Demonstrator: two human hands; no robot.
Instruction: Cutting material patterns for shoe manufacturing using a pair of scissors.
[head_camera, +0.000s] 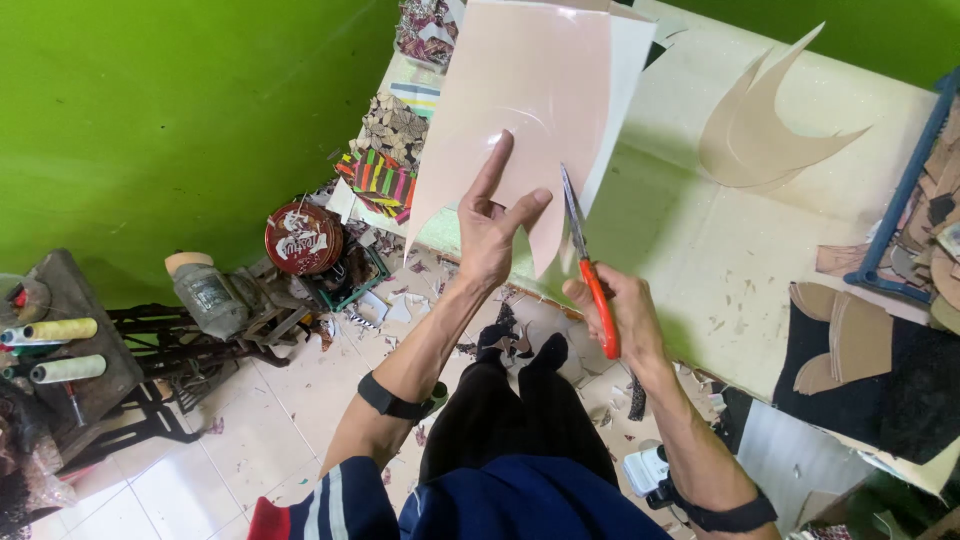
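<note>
Carefully, our left hand (492, 228) gripped the pink sheet (520, 110) taut (fingers splayed) while our right hand (615, 315) grasped the orange-handled scissors (588, 268), best following the curve slowly.

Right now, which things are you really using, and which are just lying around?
In use: pink sheet, held by left hand; orange-handled scissors in right hand.
Lying about: tan cut-out shapes, round red tin, thread spools, striped scraps.

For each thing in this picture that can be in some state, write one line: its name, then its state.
left hand: fingers spread, holding up the pink sheet
right hand: gripping the scissors' orange handles
scissors: blades up, at the sheet's edge
pink sheet: held up, lower edge partly cut into points
beige cut pieces: lying flat on the table
round red tin: lid on
thread spools: lying on their sides
</note>
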